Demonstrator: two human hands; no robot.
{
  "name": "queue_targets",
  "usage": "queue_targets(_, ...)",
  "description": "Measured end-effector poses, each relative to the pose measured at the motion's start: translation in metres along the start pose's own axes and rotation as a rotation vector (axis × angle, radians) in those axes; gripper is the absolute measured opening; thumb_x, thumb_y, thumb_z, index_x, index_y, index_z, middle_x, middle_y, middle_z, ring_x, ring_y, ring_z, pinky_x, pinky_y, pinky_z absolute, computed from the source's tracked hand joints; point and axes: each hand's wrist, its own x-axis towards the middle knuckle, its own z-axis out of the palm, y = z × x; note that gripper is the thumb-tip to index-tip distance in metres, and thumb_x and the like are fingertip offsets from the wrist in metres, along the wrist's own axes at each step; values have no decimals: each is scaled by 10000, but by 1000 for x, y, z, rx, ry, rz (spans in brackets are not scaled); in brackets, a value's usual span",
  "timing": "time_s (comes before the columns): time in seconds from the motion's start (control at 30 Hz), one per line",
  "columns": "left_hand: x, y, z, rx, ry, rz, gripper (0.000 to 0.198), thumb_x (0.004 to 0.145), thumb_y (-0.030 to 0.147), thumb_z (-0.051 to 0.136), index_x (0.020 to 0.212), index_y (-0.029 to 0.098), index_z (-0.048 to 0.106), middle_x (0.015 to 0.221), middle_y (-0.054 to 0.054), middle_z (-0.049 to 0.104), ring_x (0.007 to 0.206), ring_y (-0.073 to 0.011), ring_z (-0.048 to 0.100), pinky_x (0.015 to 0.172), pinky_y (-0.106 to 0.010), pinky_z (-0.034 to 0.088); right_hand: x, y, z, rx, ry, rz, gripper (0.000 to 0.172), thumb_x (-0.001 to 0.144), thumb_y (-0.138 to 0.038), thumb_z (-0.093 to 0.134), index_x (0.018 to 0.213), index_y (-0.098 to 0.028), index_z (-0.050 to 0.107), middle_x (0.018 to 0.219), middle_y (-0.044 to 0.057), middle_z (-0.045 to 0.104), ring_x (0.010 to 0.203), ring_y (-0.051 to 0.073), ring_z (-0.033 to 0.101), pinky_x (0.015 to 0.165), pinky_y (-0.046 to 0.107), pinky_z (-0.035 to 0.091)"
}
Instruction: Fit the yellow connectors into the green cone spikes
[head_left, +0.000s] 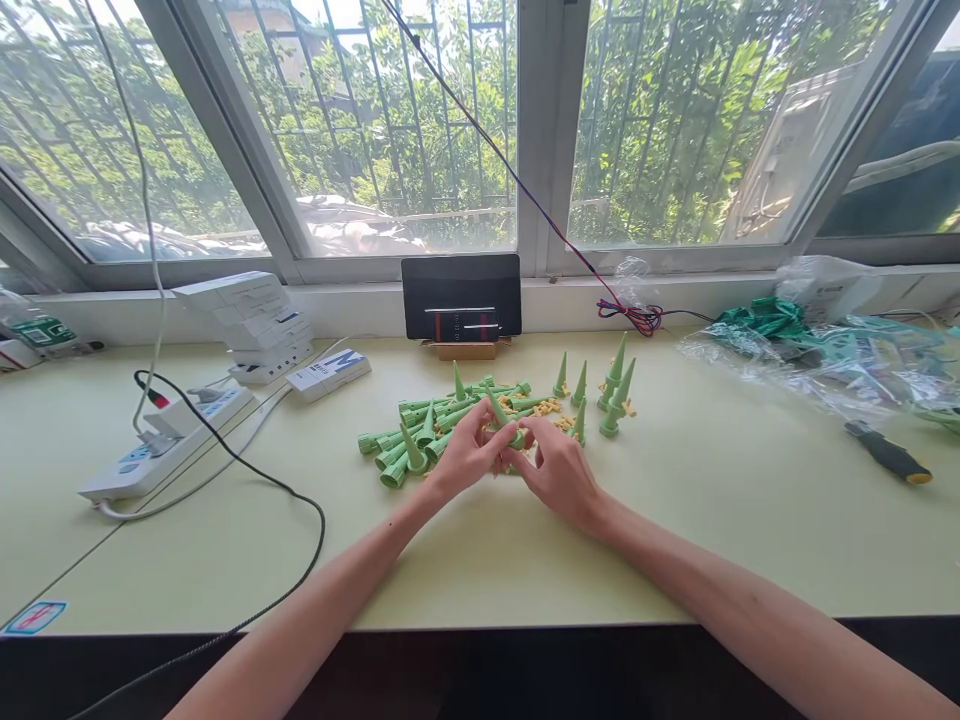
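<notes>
My left hand is closed around a green plastic spike, its pointed tip up and leaning left. The fingers of my right hand are pinched at the base of this same spike; whether they also hold a small part is hidden. Around my left hand lie several green tubular pieces and cone-shaped spikes. Small yellow pieces are scattered just beyond my hands. To the right, green spikes with yellow pieces fitted at the side stand upright, near plain upright spikes.
A black tablet leans at the back by the window. White boxes, a power strip and a black cable are on the left. Clear plastic bags and a screwdriver lie on the right.
</notes>
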Motion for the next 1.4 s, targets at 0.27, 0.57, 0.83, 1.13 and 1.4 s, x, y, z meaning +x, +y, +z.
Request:
queue_targets(0.27, 2, -1, -4, 73, 16, -35, 331, 953, 495, 506, 829, 189, 514, 490, 50, 509, 404, -100, 496, 397, -199, 401, 3, 0, 0, 185, -32, 55, 181, 966, -311, 509, 998, -159, 601, 772, 32, 641, 594, 134, 550, 571, 252, 426)
queue_targets(0.57, 2, 3, -2, 79, 69, -80, 336, 889, 515, 592, 822, 186, 579, 479, 56, 448, 389, -86, 415, 381, -202, 348, 5, -1, -3, 317, -138, 97, 273, 997, -327, 442, 1064, -154, 642, 809, 55, 667, 618, 148, 555, 580, 263, 449)
queue_targets(0.83, 4, 3, -3, 38, 298, -54, 378, 839, 538, 648, 777, 195, 501, 516, 77, 404, 382, -69, 420, 333, -173, 319, 3, 13, 4, 149, 47, 88, 280, 994, -292, 444, 1144, -141, 627, 965, 104, 697, 716, 185, 633, 717, 326, 523)
queue_targets(1.13, 1, 7, 2, 11, 297, -20, 390, 888, 516, 590, 764, 204, 390, 728, 37, 582, 358, -51, 484, 301, -179, 326, 3, 20, 9, -125, -148, 80, 393, 911, -87, 455, 1291, -102, 554, 1190, 174, 661, 1067, 272, 641, 875, 392, 529)
queue_targets(1.4, 1, 1, 2, 32, 268, -29, 395, 886, 526, 598, 765, 210, 395, 628, 52, 557, 348, -62, 476, 303, -184, 332, 2, 25, 9, -197, -253, 111, 321, 903, -70, 487, 1199, -140, 587, 1104, 141, 671, 1028, 241, 639, 838, 329, 506)
